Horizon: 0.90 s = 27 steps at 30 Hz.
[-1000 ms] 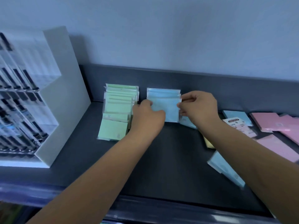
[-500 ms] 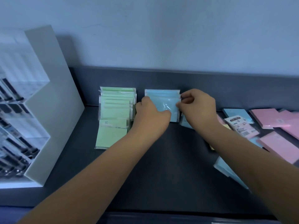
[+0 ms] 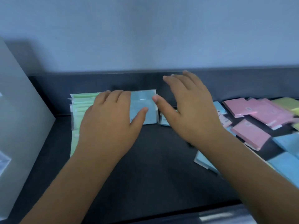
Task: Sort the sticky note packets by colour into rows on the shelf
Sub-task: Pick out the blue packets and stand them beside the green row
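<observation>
A row of green sticky note packets leans against the back lip of the dark shelf at the left. Beside it stands a short row of blue packets. My left hand lies flat over the green row and the left part of the blue row, fingers spread, thumb on the front blue packet. My right hand hovers just right of the blue row, fingers apart, holding nothing. Loose pink packets, blue packets and yellow-green packets lie scattered at the right.
A white display rack stands on the shelf at the left, close to the green row. A raised dark lip runs along the back under the pale wall. One blue packet lies under my right forearm.
Both hands have let go of the blue packet, which now stands in the blue row. My right hand has opened and lifted to the right; my left hand has flattened over the rows.
</observation>
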Motion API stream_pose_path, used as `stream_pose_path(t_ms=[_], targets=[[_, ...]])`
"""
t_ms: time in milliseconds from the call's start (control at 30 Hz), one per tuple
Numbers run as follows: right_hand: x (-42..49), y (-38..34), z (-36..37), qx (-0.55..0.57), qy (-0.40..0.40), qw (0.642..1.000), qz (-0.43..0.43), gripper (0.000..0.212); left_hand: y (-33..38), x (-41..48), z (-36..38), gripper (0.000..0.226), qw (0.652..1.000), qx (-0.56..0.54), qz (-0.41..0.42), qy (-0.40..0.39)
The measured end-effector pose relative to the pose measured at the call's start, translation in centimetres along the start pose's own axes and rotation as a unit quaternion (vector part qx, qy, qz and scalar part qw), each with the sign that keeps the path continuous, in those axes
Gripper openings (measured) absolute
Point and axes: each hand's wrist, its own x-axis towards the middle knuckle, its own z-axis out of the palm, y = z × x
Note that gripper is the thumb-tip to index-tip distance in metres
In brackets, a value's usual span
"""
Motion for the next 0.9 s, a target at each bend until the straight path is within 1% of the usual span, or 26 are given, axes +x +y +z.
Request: stream_pose_path(t_ms=[67,100,200,367,433,533,600,700,767,900], targets=[[-1.2,0.1,-1.2,-0.010,-0.029,0.999,0.014,0.073,0.3,-0.5,-0.9,0.068,0.999,0.008,-0.043,-0.006],[-1.7,0.2,-1.7,-0.007,-0.046,0.999,0.026,0.075,0.6,-0.7,-1.2,0.071,0.998,-0.008,-0.056,-0.013],[-3.1,0.8,-2.9,0.007,-0.091,0.993,0.072,0.075,1.9,-1.2,-1.3,0.072,0.996,-0.058,-0.058,-0.023],[-5.7,2.9,-4.9,0.040,-0.071,0.986,0.148,0.065,3.6,-2.4,-0.4,0.071,0.994,-0.102,-0.037,-0.008],[-6.8,4.7,-6.0,0.049,-0.065,0.981,0.176,0.065,4.1,-2.9,-0.1,0.068,0.994,-0.103,-0.025,0.000],[-8.1,7.5,-7.6,0.050,-0.056,0.978,0.195,0.067,5.2,-3.3,0.1,0.063,0.995,-0.095,0.005,-0.013],[-9.1,9.5,-8.5,0.050,-0.050,0.974,0.215,0.074,6.4,-3.6,0.4,0.061,0.995,-0.090,0.023,-0.019],[-10.4,12.7,-9.8,0.061,-0.036,0.972,0.223,0.078,9.1,-3.7,1.2,0.065,0.997,-0.081,0.008,-0.009],[-11.2,15.2,-11.0,0.064,-0.047,0.972,0.222,0.077,11.7,-3.7,1.9,0.067,0.996,-0.085,-0.010,-0.011],[-13.1,20.9,-13.6,0.071,-0.056,0.969,0.230,0.078,17.5,-4.0,3.5,0.060,0.994,-0.100,-0.038,-0.025]])
